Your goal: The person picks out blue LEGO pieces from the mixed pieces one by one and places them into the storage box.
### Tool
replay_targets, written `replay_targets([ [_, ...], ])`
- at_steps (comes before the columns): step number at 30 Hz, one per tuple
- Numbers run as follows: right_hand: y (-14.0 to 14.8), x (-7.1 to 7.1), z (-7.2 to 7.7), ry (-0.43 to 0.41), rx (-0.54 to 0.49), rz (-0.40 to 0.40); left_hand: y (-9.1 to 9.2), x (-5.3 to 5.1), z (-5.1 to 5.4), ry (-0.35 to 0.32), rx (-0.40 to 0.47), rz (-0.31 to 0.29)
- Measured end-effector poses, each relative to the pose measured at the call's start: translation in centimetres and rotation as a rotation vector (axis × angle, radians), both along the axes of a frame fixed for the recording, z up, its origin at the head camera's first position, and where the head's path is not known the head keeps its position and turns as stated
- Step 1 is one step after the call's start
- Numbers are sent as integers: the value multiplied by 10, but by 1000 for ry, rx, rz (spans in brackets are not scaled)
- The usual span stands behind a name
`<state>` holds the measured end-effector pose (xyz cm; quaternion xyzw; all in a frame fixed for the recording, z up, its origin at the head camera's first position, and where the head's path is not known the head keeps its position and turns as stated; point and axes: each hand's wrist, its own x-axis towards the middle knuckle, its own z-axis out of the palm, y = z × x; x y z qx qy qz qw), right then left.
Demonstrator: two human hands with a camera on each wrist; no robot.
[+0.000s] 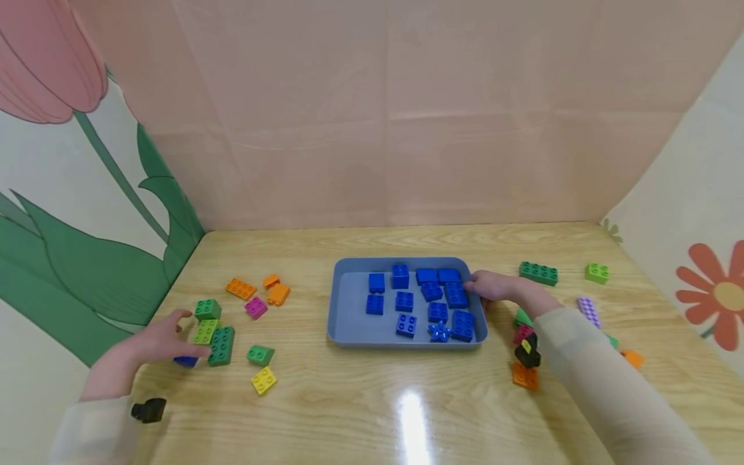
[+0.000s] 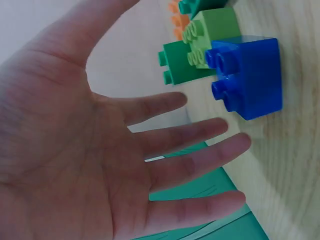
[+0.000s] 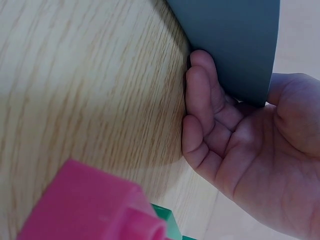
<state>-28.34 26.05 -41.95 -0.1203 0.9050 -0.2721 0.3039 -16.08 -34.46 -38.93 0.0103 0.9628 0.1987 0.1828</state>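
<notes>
A blue-grey tray (image 1: 351,316) holds several blue bricks (image 1: 456,295) and a blue star-shaped piece (image 1: 440,331). My right hand (image 1: 498,286) grips the tray's right wall. In the right wrist view, curled fingers (image 3: 200,95) press against the outer side and the thumb goes over the rim. On the left, my left hand (image 1: 154,341) hovers with fingers spread over a blue brick (image 2: 260,77), and its palm holds nothing. Beside that brick sit a light green brick (image 1: 206,332) and two darker green bricks, one (image 1: 221,346) longer than the other (image 1: 207,309).
Left of the tray lie orange bricks (image 1: 241,289), a magenta brick (image 1: 256,308), a green brick (image 1: 260,355) and a yellow brick (image 1: 264,381). Beyond my right forearm are a dark green brick (image 1: 538,273), a lime brick (image 1: 597,272) and a purple brick (image 1: 589,311). A pink wall (image 1: 383,129) closes the back.
</notes>
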Motion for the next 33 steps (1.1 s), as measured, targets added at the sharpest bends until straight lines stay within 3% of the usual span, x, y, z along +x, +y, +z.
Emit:
replay_targets([
  [8, 0, -1, -1, 6, -5, 5, -5, 1, -6, -2, 23, -23],
  [18, 0, 0, -1, 13, 6, 9, -1, 1, -8, 10, -22, -40],
  [33, 2, -1, -3, 2, 1, -5, 2, -1, -9, 11, -33, -22],
])
